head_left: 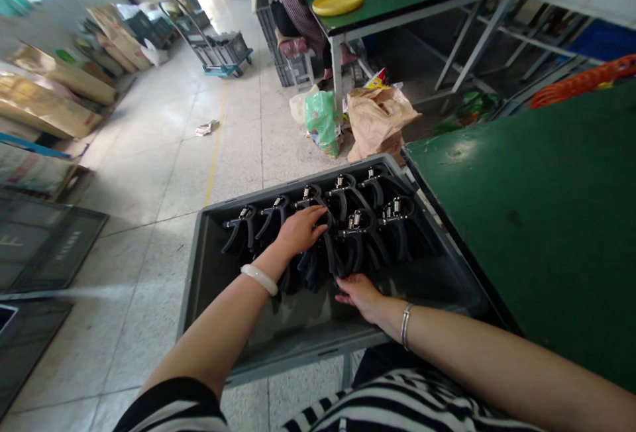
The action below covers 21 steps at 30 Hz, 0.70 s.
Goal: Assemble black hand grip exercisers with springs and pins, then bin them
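Black hand grip strengtheners (365, 226) with silver springs stand in rows inside a grey plastic crate (196, 273). My left hand (301, 228) reaches over the middle of the rows, its fingers curled round the upper part of one hand grip strengthener (328, 250). Low on that same piece, my right hand (362, 294) has thumb and fingers closed at the handle ends. The fingertips of both hands are partly hidden among the black handles. More strengtheners (241, 226) stand left of my left hand, and others (397, 216) stand to the right.
A green-topped table (527, 213) adjoins the crate on the right. Beyond the crate are a brown paper sack (380, 120) and a green bag (322, 120). A person sits at a far table with a yellow tray (338, 1). A loaded trolley (223, 54) stands on the floor.
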Available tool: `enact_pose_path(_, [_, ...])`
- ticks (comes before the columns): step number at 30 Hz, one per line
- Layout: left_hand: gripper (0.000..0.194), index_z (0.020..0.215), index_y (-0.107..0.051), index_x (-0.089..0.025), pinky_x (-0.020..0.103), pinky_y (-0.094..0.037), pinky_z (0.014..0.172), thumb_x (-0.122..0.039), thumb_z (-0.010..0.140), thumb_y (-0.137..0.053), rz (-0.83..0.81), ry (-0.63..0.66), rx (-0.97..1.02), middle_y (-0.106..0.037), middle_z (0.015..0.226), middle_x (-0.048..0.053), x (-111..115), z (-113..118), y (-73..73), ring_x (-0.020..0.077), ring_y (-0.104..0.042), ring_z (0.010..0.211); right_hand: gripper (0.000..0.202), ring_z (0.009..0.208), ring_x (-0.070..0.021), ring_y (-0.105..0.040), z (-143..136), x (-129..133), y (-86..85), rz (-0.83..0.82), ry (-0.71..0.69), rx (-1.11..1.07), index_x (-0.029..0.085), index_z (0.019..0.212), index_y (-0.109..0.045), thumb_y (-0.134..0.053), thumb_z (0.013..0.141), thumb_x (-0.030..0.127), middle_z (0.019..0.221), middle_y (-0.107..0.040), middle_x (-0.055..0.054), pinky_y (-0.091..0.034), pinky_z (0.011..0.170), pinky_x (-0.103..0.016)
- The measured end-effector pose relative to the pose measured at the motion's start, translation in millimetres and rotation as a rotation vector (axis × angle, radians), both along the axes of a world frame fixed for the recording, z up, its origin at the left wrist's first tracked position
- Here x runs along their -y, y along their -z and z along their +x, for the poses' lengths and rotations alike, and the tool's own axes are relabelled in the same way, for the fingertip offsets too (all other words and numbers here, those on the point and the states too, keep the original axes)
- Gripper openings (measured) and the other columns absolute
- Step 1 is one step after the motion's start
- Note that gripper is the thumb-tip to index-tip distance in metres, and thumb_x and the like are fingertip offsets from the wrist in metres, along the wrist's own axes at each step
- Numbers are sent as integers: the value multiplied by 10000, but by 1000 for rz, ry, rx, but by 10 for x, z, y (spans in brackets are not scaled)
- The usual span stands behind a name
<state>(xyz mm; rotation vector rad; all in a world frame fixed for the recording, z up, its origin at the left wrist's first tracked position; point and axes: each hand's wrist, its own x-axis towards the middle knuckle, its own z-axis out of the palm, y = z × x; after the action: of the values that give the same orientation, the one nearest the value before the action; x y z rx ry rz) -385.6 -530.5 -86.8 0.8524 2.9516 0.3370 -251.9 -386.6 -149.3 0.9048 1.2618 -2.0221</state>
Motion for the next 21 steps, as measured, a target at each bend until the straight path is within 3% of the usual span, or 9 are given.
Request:
enact_pose_path(4, [378, 1082, -581, -168, 278, -452, 834, -420, 809, -513, 53, -176, 17, -604, 1081, 69, -72, 217, 114, 188, -575, 963, 197, 638, -105, -542, 7, 12, 19, -4, 57, 35, 161, 665, -477, -673, 684, 156, 653, -492, 20, -536, 612, -255])
enact_pose_path(9, [375, 984, -603, -210, 274, -458, 733, -511, 780, -510, 97, -319, 13, -633, 944, 44, -77, 202, 217, 182, -591, 868, 281, 680, -130, -567, 11, 8, 16, -43, 49, 46, 173, 626, -444, -724, 598, 175, 644, -503, 10, -548, 657, -283])
enact_pose_path(15, [390, 977, -610, -225, 279, -439, 745, -533, 807, -445, 73, -166, -46, -648, 953, 32, -36, 125, 253, 185, -567, 888, 220, 714, -123, -570, -2, 38, 9, -75, -16, 42, 171, 622, -463, -680, 592, 154, 655, -524, 10, -546, 698, -271])
enact_pose_path(21, [407, 984, -623, -212, 282, -420, 808, -522, 828, -411, 68, -95, -154, -641, 987, 45, -28, 106, 336, 180, -527, 911, 190, 643, -113, -548, -67, 63, 6, -1, -168, 57, 165, 616, -453, -626, 592, 91, 613, -491, 19, -549, 608, -266])
